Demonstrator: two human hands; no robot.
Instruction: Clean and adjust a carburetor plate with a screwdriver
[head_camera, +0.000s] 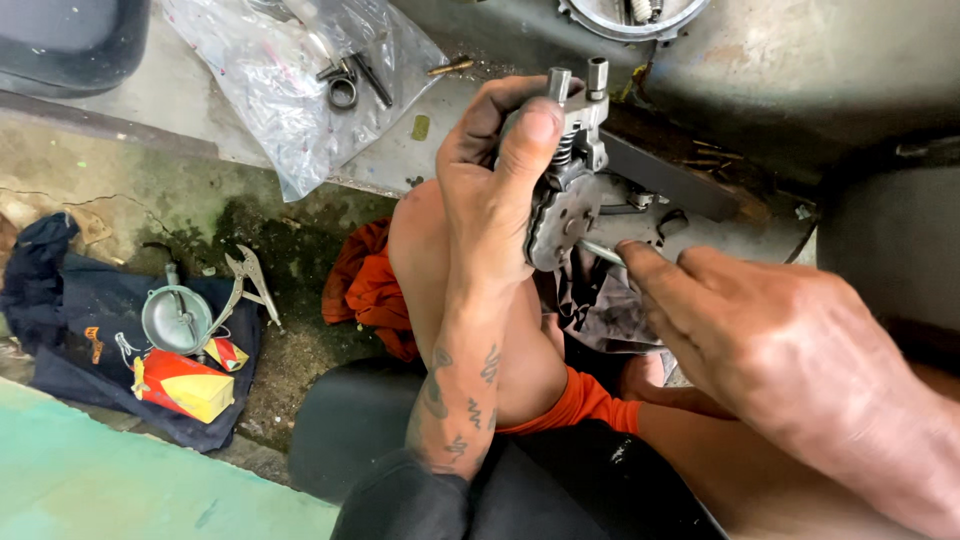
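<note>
This is a rough repair workshop, worked at ground level. The cracked concrete floor (150, 190) is stained and mossy. On it, left of the person's knee, a dark cloth (70, 300) carries locking pliers (245, 285), a round metal cover (177, 320) and a red and yellow parts box (185, 388). Above the cloth, a clear plastic bag (290, 90) holds bolts and a ring. Grease-blackened hands (495, 190) grip a metal engine assembly (570, 175).

The grey metal surface (420, 165) holds a clear plastic bag (290, 90) with a ring (342, 93) and bolts; the cracked floor (150, 200) holds a dark cloth (70, 300), pliers (245, 280) and a red-and-yellow box (185, 388).
</note>
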